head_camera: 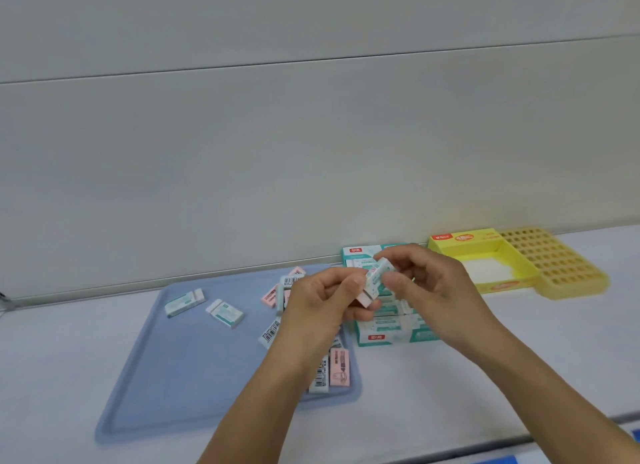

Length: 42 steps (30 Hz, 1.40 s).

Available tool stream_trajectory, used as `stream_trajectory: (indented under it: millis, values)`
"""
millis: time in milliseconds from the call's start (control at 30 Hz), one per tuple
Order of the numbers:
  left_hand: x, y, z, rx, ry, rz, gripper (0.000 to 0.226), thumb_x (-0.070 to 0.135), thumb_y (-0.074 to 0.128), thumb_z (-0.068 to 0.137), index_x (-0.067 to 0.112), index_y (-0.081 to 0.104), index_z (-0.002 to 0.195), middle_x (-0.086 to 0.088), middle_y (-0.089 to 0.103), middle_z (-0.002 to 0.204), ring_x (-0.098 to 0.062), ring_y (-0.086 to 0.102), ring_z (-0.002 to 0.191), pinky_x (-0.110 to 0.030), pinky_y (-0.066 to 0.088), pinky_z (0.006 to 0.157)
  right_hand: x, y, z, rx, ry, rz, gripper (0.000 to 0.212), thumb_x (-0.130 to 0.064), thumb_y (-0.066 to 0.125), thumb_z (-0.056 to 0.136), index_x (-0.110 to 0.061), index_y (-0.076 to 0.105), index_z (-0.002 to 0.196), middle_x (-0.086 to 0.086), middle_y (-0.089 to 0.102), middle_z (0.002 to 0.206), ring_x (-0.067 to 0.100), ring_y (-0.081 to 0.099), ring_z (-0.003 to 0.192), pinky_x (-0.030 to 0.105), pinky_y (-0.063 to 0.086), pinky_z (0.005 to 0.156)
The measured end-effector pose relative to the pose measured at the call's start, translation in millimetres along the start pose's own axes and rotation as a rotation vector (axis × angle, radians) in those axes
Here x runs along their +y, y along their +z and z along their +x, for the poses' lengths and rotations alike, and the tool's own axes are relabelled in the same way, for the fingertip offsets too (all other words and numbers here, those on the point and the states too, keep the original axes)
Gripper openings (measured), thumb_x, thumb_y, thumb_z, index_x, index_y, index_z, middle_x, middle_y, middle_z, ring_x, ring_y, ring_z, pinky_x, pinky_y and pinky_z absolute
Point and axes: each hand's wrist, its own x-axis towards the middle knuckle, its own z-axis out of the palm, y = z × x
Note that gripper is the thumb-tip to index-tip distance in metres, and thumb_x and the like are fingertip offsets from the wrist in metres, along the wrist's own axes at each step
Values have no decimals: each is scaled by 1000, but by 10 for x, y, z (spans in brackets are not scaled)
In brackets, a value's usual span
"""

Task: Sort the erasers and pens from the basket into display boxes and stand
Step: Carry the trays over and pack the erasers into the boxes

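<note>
Both hands — left (323, 299), right (427, 280) — fingertips pinched around one small rectangular paper-sleeved eraser (375, 278).

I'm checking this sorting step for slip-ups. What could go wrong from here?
1. Both hands, left and right, pinch one eraser in the air over the green display box; a slip might drop it onto the stacked rows.
2. The left forearm hangs over loose erasers on the blue tray and might sweep them.
</note>
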Motion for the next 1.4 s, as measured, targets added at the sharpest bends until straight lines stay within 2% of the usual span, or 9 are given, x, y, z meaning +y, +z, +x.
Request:
stream_trajectory:
  millis: [167,267,367,600,733,900,1100,1267,1400]
  values:
    - [-218,25,57,-20,230,658,35,42,43,100,28,59,127,14,62,124,1,60,107,-18,50,86,149,-254,-63,216,155,10,14,0,65,86,-14,64,89,3,66,73,8,60,60,20,47,54]
    - [-403,-5,44,-207,380,1209,62,63,16,94,34,47,140,21,41,147,1,30,138,-33,15,120,332,-350,-140,233,232,-160,18,-5,67,87,-21,60,89,5,65,68,16,62,62,31,49,58]
    - [-460,-23,47,-325,341,1388,84,68,-6,82,34,29,150,23,18,157,4,5,146,-31,-14,118,409,-327,-171,186,248,-343,14,-13,68,86,-25,61,87,-2,65,68,9,60,62,34,51,61]
    - [-430,-51,83,-351,335,1444,74,65,6,88,33,26,151,21,15,159,4,4,146,-32,-10,120,490,-325,-192,118,124,-682,5,-24,69,87,-28,67,89,-11,51,84,1,48,73,16,34,60]
    - [-356,-85,68,-321,362,1342,57,57,24,98,33,33,149,19,22,157,4,11,145,-32,-8,121,498,-314,-190,110,126,-785,9,-27,68,86,-29,72,94,-12,50,90,3,48,83,20,35,60]
    - [-188,-1033,87,194,371,1044,39,33,42,101,28,49,139,17,44,142,-3,36,134,-24,21,114,316,-57,-38,125,-61,-826,21,-28,67,87,-19,70,106,0,58,102,20,51,100,28,38,79]
    - [-332,-2081,104,307,-39,1275,39,16,52,96,12,52,135,-9,56,136,-27,51,123,-32,37,101,-154,1092,432,-299,-346,-821,30,-45,51,93,-26,71,105,-1,63,103,23,51,104,36,35,84]
    - [-341,-2100,-43,411,37,1339,38,25,60,92,23,59,129,0,64,119,-22,55,112,-34,42,94,-244,1894,647,-578,-291,-1041,47,-45,61,87,-11,55,119,10,59,119,28,46,115,36,33,84]
    - [-350,-2065,-163,517,82,1150,29,27,58,94,22,62,123,3,66,108,-15,59,102,-24,43,86,-226,2012,681,-604,-230,-1025,17,-22,59,89,-10,46,94,14,59,112,32,51,108,30,29,68]
